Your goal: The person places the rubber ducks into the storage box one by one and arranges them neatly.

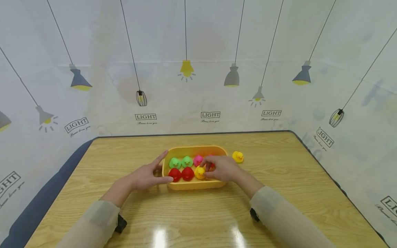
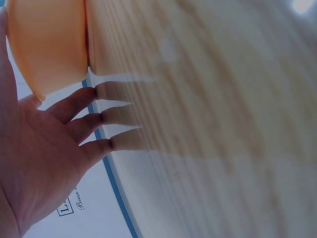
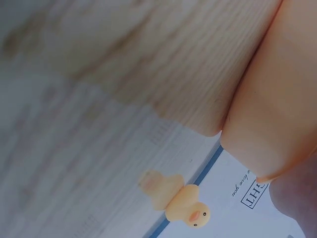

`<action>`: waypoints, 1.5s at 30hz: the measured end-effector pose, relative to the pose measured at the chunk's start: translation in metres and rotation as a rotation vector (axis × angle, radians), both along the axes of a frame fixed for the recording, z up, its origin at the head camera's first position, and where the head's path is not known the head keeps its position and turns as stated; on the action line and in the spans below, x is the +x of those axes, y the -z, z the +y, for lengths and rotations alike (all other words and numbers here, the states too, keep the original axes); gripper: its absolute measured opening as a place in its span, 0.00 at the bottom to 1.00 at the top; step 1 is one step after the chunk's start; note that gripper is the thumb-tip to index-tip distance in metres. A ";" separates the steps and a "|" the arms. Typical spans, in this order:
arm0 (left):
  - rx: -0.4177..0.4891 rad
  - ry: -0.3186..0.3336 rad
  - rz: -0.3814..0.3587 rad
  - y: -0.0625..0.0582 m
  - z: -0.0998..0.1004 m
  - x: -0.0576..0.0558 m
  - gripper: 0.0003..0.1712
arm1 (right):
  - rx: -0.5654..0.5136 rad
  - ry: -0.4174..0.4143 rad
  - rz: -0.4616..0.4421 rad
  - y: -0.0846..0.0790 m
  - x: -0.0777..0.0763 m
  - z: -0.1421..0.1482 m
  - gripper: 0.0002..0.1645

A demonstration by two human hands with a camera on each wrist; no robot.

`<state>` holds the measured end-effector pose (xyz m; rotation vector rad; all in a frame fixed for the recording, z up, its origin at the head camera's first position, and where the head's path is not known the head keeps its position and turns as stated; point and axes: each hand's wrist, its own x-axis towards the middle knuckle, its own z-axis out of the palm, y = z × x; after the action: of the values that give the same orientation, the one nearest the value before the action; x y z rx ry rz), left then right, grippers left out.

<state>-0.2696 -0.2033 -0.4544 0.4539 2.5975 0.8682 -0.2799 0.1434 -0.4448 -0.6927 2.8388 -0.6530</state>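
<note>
An orange-yellow plastic basket (image 1: 196, 186) with rounded corners stands on the table. Inside, at the left, two green rubber ducks (image 1: 187, 162) sit behind two red rubber ducks (image 1: 187, 174). A pink duck (image 1: 198, 160) is further right in the back row; another pinkish-red one beside it is mostly covered by my right hand (image 1: 224, 168). That hand reaches over the basket's right side, thumb and fingers pinching a yellow rubber duck (image 1: 199, 172) in the front row. My left hand (image 1: 145, 177) spans the basket's left end, thumb and index finger extended along its rim, other fingers straight near the tabletop.
Another yellow duck (image 1: 237, 157) sits on the table just right of the basket. The glossy wooden table (image 1: 198, 220) has a dark blue edge at its back and sides. Behind it hangs a white cloth (image 1: 167, 82) printed with lamps.
</note>
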 end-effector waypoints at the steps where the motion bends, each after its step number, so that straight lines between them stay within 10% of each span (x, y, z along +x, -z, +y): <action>1: -0.001 -0.002 -0.002 0.000 0.000 0.000 0.67 | 0.001 -0.001 0.001 0.000 0.000 0.000 0.12; 16: 0.010 0.013 0.010 0.000 -0.001 0.000 0.67 | -0.045 0.002 -0.001 0.001 -0.002 0.002 0.17; 27: 0.010 -0.007 -0.004 0.002 -0.003 -0.002 0.66 | -0.389 -0.035 -0.041 -0.010 -0.004 0.019 0.17; 45: 0.008 0.008 0.003 -0.001 -0.002 0.001 0.67 | -0.358 0.051 0.018 -0.023 0.018 0.117 0.14</action>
<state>-0.2691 -0.2052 -0.4532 0.4673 2.5939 0.8756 -0.2615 0.2601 -0.4221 -0.6776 2.7901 -1.1866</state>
